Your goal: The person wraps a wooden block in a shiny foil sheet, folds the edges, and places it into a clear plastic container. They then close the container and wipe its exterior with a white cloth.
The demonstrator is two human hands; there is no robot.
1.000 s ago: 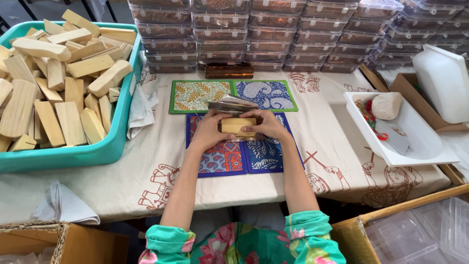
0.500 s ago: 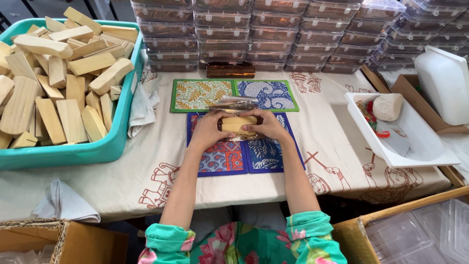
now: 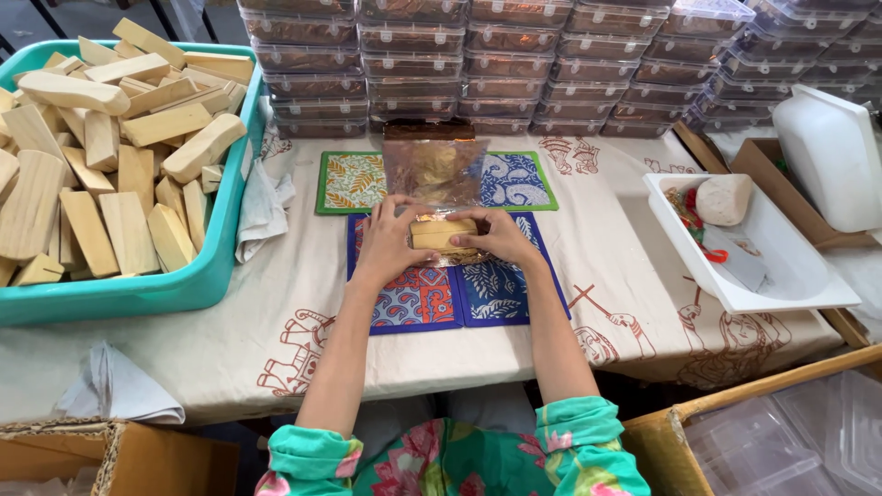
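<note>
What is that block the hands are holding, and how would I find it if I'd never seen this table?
Start at the big teal tub heaped with pale blocks on the left, then look right to the patterned mats in the middle of the table. There the left hand and right hand grip one pale yellow block. Only this block lies on shiny clear wrap that stands up behind it.
</note>
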